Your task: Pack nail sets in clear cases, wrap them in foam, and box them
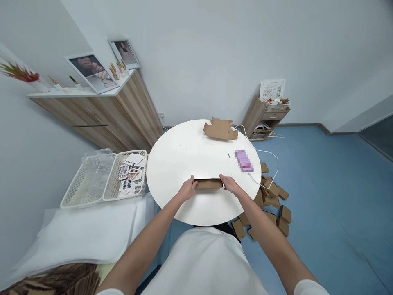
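Note:
A small brown cardboard box is held near the front of the round white table. My left hand grips its left end, thumb on the near side. At the opposite end, my right hand closes on the right edge. The box's long side faces me, and a dark line runs along its top edge. Farther back on the table lies a partly unfolded cardboard box with its flaps out. To the right of my hands is a purple phone-like object, blurred out, with a white cable.
Several small cardboard boxes lie on the blue floor at right. White baskets with plastic bags and printed cards stand left of the table, above white sheets. A wooden cabinet and a small shelf unit stand by the wall.

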Demonstrator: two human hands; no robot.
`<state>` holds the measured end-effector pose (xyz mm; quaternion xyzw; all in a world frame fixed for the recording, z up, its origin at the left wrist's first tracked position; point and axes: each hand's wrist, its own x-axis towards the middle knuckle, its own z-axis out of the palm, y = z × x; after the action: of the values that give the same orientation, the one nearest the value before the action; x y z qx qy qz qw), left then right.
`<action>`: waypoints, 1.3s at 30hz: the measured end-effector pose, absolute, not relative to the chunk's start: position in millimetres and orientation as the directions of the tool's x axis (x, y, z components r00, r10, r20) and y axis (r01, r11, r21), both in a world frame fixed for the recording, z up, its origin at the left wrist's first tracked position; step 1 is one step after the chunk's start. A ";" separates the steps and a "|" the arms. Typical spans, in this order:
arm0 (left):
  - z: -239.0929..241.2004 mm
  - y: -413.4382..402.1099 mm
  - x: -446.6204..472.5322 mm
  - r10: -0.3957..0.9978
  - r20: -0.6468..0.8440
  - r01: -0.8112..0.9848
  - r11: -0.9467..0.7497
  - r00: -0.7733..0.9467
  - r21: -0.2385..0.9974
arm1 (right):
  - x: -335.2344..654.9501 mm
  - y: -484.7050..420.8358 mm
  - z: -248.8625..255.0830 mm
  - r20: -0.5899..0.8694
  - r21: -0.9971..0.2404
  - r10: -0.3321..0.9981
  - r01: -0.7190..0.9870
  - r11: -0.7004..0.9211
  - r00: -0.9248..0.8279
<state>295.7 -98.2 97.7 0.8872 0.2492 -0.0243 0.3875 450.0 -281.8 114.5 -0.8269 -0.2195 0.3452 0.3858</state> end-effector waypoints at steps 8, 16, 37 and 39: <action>101.0 -83.7 301.3 0.364 -0.271 0.425 -0.461 0.891 0.779 | 465.2 -277.4 119.7 -0.458 -0.740 0.611 0.105 -0.665 0.646; 97.9 -76.2 289.4 0.272 -0.245 0.351 -0.469 0.930 0.811 | 452.4 -291.4 102.5 -0.378 -0.850 0.654 0.034 -0.525 0.655; 65.4 -104.7 284.1 0.499 -0.299 0.404 -0.115 0.813 0.908 | 427.2 -296.1 79.8 -0.156 -0.903 0.562 0.113 -0.415 0.813; 58.5 -110.5 283.0 0.509 -0.270 0.374 -0.113 0.817 0.920 | 423.2 -300.4 72.4 -0.096 -0.908 0.570 0.163 -0.387 0.816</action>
<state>283.0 -110.5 58.5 0.7440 0.2968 0.0565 0.5960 423.2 -300.4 72.4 -0.8080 -0.2268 0.2013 0.5052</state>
